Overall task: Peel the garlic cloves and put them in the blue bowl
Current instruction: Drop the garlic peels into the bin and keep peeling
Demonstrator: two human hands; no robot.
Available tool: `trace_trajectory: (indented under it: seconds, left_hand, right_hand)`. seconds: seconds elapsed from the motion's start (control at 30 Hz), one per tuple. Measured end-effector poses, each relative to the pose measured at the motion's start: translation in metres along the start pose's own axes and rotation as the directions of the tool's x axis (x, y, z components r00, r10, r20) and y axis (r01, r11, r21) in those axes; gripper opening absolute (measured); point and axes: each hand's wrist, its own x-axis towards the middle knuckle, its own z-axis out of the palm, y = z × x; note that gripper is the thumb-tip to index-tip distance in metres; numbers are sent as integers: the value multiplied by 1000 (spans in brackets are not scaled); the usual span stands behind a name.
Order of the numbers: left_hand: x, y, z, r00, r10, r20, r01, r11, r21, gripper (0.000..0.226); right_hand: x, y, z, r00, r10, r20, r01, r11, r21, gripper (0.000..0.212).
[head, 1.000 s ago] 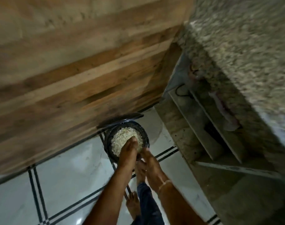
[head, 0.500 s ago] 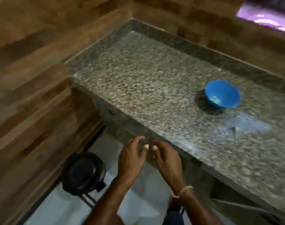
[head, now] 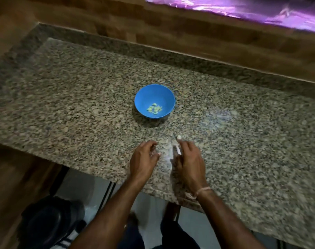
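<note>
The blue bowl [head: 164, 94] stands in the middle of the granite counter [head: 72, 97] with several peeled garlic cloves [head: 154, 109] in its bottom. Both hands hover low over the counter's front part, nearer to me than the bowl. My left hand [head: 144, 159] has loosely bent fingers and holds nothing. My right hand [head: 188, 159] is also loosely bent. Small pale blurred pieces [head: 176, 150] lie at its fingertips, too smeared to tell whether they are cloves or skins.
On the floor at lower left stands a black bin [head: 50, 221] with its lid down. A wood-grain wall [head: 171, 33] runs behind the counter, with a purple-lit strip [head: 261, 9] above. The counter's front edge [head: 99, 175] passes under my forearms.
The view swung up from the floor bin, where my hands were over peels, to the counter. Both hands rose and moved forward over the counter toward the bowl.
</note>
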Motion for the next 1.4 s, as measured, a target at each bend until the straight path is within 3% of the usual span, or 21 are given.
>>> trace_trajectory:
  seconds: [0.13,0.2,0.33,0.57,0.73,0.83,0.9,0.97,1.1,1.17,1.27,1.33,1.4]
  left_hand:
    - [22,6,25,990,135,42,-140,979,150,24]
    - [27,6,30,984,172,53,-180,963,200,15]
    - [29,9,29,982,187,29,-188,949,252,22]
    - [77,60,-14,941,225,-253,-176,963,203,2]
    - [138,65,-28,962,156,-224,-75,940,334,20]
    - [136,64,-29,964,164,-212,-75,925,373,30]
    - [115,66,-21,948,214,-234,-138,943,302,26]
    - [84,67,-4,969,184,-167,-161,977,138,21]
    - [51,51,37,990,-93,104,110,980,-168,26]
    - [49,48,49,957,-225,184,273,913,-303,23]
    - [48,51,56,899,-331,287,437,713,-548,22]
    - [46,53,56,891,-339,303,454,643,-617,24]
    - [44,54,54,885,-326,332,465,575,-674,19]
  right_hand:
    - [35,25,-6,991,101,90,-92,990,-105,79]
    - [44,25,-8,985,99,145,-80,988,-128,80]
    - [48,21,-7,986,107,127,-86,983,-165,74]
    - [45,14,-4,986,142,90,-133,986,-98,73]
    - [45,12,-8,980,160,116,-155,987,-47,71]
    - [44,11,-6,983,176,56,-181,979,96,57]
    - [48,9,-3,979,202,23,-203,960,194,45]
    - [53,6,1,978,209,10,-205,951,230,33]
    - [55,11,12,986,154,-61,-140,973,183,12]
    - [53,14,13,987,143,-78,-127,975,180,10]
    - [49,17,10,984,156,-85,-128,954,270,8]
    - [45,18,5,982,178,-59,-131,875,465,11]
    - [42,19,-4,975,220,9,-170,725,667,17]
